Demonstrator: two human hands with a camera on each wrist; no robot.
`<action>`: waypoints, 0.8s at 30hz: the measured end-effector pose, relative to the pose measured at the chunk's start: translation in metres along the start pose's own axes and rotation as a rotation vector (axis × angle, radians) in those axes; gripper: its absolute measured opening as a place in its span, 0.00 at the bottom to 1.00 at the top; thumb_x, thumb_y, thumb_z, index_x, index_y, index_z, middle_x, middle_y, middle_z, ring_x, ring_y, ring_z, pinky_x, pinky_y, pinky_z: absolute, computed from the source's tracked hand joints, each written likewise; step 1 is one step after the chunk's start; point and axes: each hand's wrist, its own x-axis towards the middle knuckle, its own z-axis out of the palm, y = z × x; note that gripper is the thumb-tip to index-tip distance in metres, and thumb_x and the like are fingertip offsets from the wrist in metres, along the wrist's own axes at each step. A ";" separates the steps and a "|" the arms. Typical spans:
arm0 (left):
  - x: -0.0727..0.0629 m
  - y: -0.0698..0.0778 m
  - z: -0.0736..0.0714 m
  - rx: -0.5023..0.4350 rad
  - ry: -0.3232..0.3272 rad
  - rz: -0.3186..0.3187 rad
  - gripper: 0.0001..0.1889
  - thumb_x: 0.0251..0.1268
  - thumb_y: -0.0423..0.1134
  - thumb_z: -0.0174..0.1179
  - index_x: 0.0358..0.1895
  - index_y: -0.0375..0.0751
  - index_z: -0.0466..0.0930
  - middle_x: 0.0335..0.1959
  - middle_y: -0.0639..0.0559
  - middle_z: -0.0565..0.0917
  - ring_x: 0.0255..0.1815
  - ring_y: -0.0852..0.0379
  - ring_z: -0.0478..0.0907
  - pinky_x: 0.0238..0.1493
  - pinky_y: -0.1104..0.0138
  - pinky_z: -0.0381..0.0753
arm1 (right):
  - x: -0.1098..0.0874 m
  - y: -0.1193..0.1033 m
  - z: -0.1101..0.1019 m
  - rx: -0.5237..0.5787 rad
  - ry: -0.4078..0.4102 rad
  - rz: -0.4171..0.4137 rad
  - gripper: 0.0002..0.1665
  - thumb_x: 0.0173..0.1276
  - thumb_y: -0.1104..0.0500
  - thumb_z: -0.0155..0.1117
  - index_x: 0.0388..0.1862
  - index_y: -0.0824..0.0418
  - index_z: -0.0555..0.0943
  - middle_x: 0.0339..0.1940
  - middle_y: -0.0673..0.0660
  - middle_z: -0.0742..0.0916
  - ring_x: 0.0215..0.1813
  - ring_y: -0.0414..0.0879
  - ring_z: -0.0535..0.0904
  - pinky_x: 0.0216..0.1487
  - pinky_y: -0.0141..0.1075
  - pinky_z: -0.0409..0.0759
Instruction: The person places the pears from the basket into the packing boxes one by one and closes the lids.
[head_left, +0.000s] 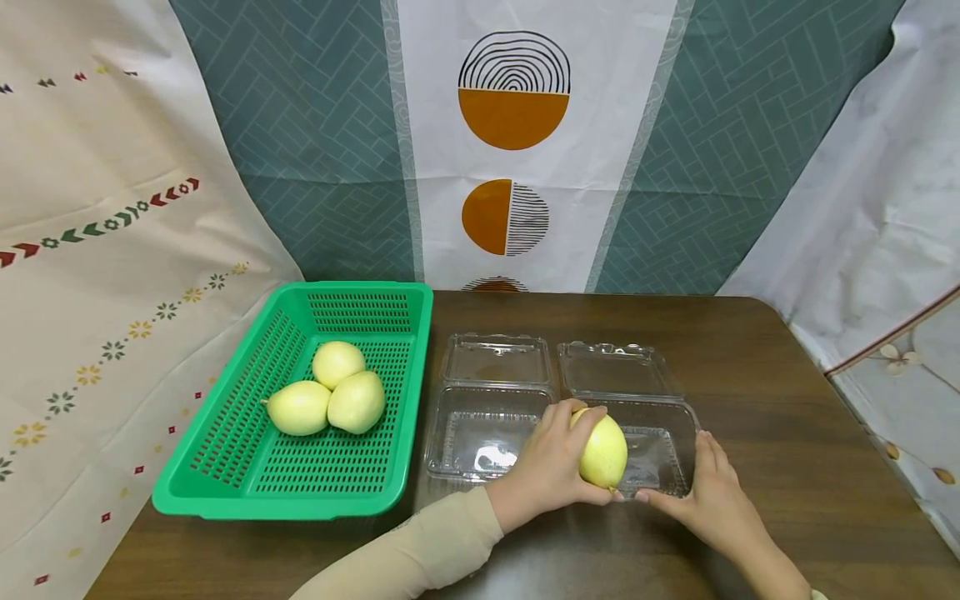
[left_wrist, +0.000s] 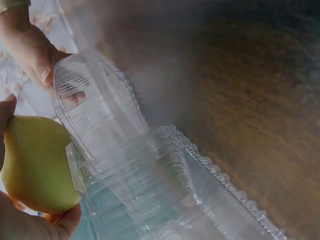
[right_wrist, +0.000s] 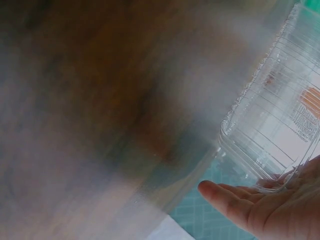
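In the head view my left hand (head_left: pixel 551 458) grips a pale yellow-green pear (head_left: pixel 604 452), thumb on the near side and fingers over its far side. The pear (left_wrist: pixel 37 165) is over the left part of the right-hand clear plastic container (head_left: pixel 652 454), whose lid lies folded back. My right hand (head_left: pixel 720 496) holds that container at its near right corner, the thumb at the front edge and the fingers along the right side. In the right wrist view the right hand (right_wrist: pixel 275 210) lies against the container wall (right_wrist: pixel 270 135).
To the left stands a green basket (head_left: pixel 285 505) with three pears (head_left: pixel 356 402) inside. A second clear container (head_left: pixel 491 433), lid folded back, sits left of the first. Both stand on a dark wooden table (head_left: pixel 787 433). Patterned cloths (head_left: pixel 322 125) hang behind and beside it.
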 end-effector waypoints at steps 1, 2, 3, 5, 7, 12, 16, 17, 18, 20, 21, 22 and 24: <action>0.001 0.000 0.001 0.007 0.000 0.007 0.51 0.31 0.65 0.74 0.64 0.46 0.66 0.55 0.45 0.71 0.54 0.51 0.71 0.46 0.66 0.78 | 0.000 0.000 0.000 0.001 0.000 0.001 0.74 0.44 0.34 0.74 0.68 0.84 0.47 0.66 0.85 0.59 0.61 0.82 0.59 0.47 0.71 0.68; 0.001 0.001 0.001 0.013 0.001 0.013 0.52 0.31 0.65 0.74 0.64 0.46 0.66 0.55 0.45 0.72 0.54 0.52 0.71 0.47 0.66 0.78 | 0.000 0.000 0.000 0.001 -0.001 0.001 0.74 0.44 0.34 0.74 0.68 0.84 0.47 0.66 0.85 0.58 0.61 0.82 0.59 0.47 0.71 0.68; 0.002 0.001 0.001 0.020 0.001 0.017 0.52 0.31 0.65 0.74 0.64 0.46 0.66 0.55 0.45 0.72 0.54 0.52 0.71 0.47 0.67 0.78 | 0.000 -0.001 0.000 0.002 -0.001 0.000 0.75 0.44 0.34 0.74 0.68 0.84 0.47 0.66 0.85 0.58 0.61 0.82 0.59 0.46 0.71 0.68; 0.002 0.002 0.002 0.025 -0.001 0.022 0.51 0.31 0.65 0.74 0.64 0.46 0.66 0.55 0.45 0.72 0.54 0.52 0.71 0.47 0.67 0.78 | -0.001 -0.001 0.000 0.001 -0.005 0.002 0.75 0.44 0.34 0.74 0.68 0.84 0.47 0.66 0.84 0.58 0.61 0.82 0.58 0.46 0.71 0.68; 0.004 0.002 0.002 0.024 -0.009 0.020 0.51 0.31 0.65 0.74 0.64 0.46 0.66 0.55 0.45 0.72 0.54 0.52 0.71 0.48 0.68 0.78 | -0.001 -0.001 0.000 0.000 -0.006 0.003 0.75 0.44 0.33 0.74 0.68 0.84 0.47 0.66 0.84 0.58 0.62 0.82 0.58 0.47 0.71 0.68; 0.007 0.005 0.003 0.002 -0.047 -0.001 0.52 0.32 0.64 0.74 0.66 0.46 0.65 0.56 0.45 0.71 0.55 0.53 0.70 0.50 0.67 0.76 | -0.001 -0.001 0.000 0.000 -0.003 -0.001 0.75 0.44 0.34 0.74 0.68 0.85 0.47 0.66 0.84 0.59 0.62 0.81 0.58 0.47 0.71 0.68; 0.009 0.006 0.005 -0.002 -0.075 -0.022 0.52 0.33 0.64 0.74 0.67 0.46 0.64 0.56 0.46 0.71 0.56 0.53 0.70 0.53 0.65 0.75 | 0.000 0.000 0.000 -0.002 0.007 -0.009 0.75 0.44 0.34 0.75 0.67 0.85 0.48 0.66 0.84 0.59 0.62 0.80 0.59 0.48 0.71 0.68; 0.010 0.006 0.005 -0.002 -0.080 -0.026 0.52 0.33 0.64 0.74 0.67 0.46 0.63 0.56 0.46 0.71 0.56 0.53 0.70 0.53 0.65 0.75 | 0.001 0.000 0.001 -0.003 0.010 -0.012 0.74 0.43 0.34 0.75 0.67 0.85 0.48 0.66 0.84 0.59 0.62 0.80 0.59 0.48 0.71 0.68; 0.011 0.006 0.006 -0.002 -0.083 -0.026 0.52 0.33 0.64 0.74 0.67 0.46 0.63 0.56 0.46 0.71 0.56 0.53 0.70 0.53 0.65 0.75 | 0.001 0.001 0.001 -0.006 0.011 -0.012 0.74 0.43 0.34 0.75 0.67 0.85 0.48 0.66 0.84 0.59 0.62 0.80 0.59 0.47 0.70 0.68; 0.012 0.005 0.007 0.002 -0.086 -0.021 0.53 0.33 0.63 0.74 0.67 0.45 0.63 0.56 0.46 0.70 0.56 0.53 0.69 0.53 0.65 0.75 | 0.001 0.001 0.001 -0.008 0.013 -0.015 0.75 0.43 0.35 0.75 0.67 0.85 0.48 0.66 0.84 0.59 0.62 0.80 0.59 0.47 0.70 0.69; 0.012 0.005 0.008 0.006 -0.087 -0.018 0.53 0.33 0.64 0.74 0.67 0.45 0.63 0.56 0.46 0.70 0.55 0.53 0.69 0.53 0.66 0.75 | 0.001 0.001 0.001 -0.009 0.014 -0.016 0.75 0.43 0.35 0.75 0.67 0.85 0.48 0.66 0.84 0.59 0.62 0.80 0.59 0.47 0.70 0.69; 0.013 0.005 0.009 0.008 -0.091 -0.015 0.53 0.33 0.63 0.74 0.67 0.45 0.63 0.56 0.45 0.70 0.55 0.53 0.69 0.53 0.66 0.75 | 0.001 0.001 0.001 -0.007 0.015 -0.015 0.75 0.43 0.35 0.76 0.67 0.85 0.48 0.66 0.84 0.59 0.62 0.80 0.59 0.47 0.70 0.69; 0.014 0.004 0.010 0.013 -0.096 -0.012 0.52 0.33 0.63 0.74 0.67 0.46 0.63 0.56 0.45 0.70 0.55 0.53 0.69 0.52 0.67 0.75 | 0.000 0.000 0.001 -0.003 0.017 -0.014 0.75 0.43 0.35 0.76 0.67 0.84 0.48 0.66 0.84 0.60 0.62 0.80 0.59 0.47 0.71 0.68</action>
